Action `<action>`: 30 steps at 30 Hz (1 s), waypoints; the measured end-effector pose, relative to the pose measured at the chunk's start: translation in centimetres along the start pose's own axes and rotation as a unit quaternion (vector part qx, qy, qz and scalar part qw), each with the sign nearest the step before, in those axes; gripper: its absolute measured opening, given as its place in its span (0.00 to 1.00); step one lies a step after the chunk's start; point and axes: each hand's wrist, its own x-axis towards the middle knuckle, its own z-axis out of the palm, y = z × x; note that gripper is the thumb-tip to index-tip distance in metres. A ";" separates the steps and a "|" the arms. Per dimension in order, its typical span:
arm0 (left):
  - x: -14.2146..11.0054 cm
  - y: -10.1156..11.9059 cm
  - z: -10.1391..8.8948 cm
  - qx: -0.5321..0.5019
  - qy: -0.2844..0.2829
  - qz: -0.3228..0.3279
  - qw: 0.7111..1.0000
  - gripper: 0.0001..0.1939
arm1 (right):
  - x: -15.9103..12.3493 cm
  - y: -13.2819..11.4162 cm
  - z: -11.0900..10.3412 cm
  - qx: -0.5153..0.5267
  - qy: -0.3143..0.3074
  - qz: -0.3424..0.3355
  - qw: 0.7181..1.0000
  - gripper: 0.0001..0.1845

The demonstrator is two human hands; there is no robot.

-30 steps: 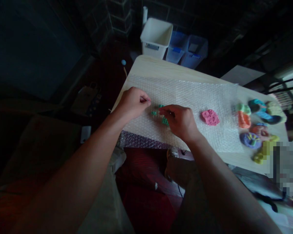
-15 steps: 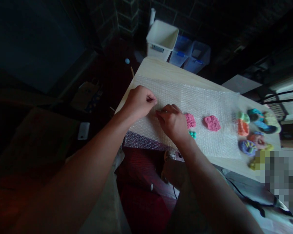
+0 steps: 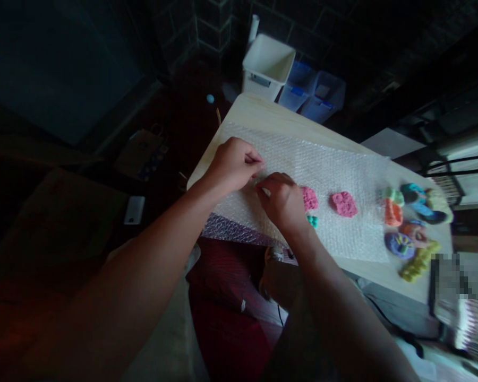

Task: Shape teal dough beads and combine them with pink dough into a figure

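Over the left part of a sheet of bubble wrap [image 3: 322, 159], my two hands are close together. My left hand [image 3: 239, 163] has thumb and fingertips pinched; anything between them is too small to make out. My right hand [image 3: 281, 199] is likewise curled into a pinch just below and right of it, its contents hidden. Beside the right hand lies a pink bumpy lump [image 3: 309, 198], partly covered by the hand, with a small green lump [image 3: 313, 220] below it. A second pink lump [image 3: 344, 204] rests farther right on the wrap.
Several colourful clay-like pieces, among them an orange one [image 3: 393, 212] and a purple one [image 3: 399, 245], lie at the right end of the pale table [image 3: 263, 109]. Behind it stand a white bin [image 3: 263, 79] and clear boxes [image 3: 298, 87]. A blue ball [image 3: 210, 98] is on the floor.
My left hand has shifted slightly right, closer to the right hand. Both hands stay pinched. The view has turned a little; the pink and green lumps lie as before.
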 end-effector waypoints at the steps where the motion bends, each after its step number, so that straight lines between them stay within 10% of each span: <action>1: 0.0 0.1 0.1 -0.032 -0.017 -0.007 0.999 0.03 | -0.1 -0.1 0.0 -0.006 -0.004 -0.007 1.000 0.13; 9: -1.2 2.6 -0.1 -0.236 -0.098 -0.100 0.962 0.09 | -1.0 0.0 -2.0 0.135 0.081 0.055 0.986 0.11; 17: -1.6 2.9 2.3 -0.244 -0.134 -0.084 0.957 0.17 | -1.8 2.5 -2.5 0.532 0.137 0.137 0.824 0.20; 25: -1.2 3.5 5.0 -0.165 -0.126 -0.091 0.974 0.27 | -2.3 4.7 -3.8 0.413 0.171 0.125 0.886 0.08; 30: -1.1 3.0 3.6 0.130 -0.069 0.050 0.988 0.15 | -3.3 7.4 -4.0 0.402 0.210 0.231 0.861 0.18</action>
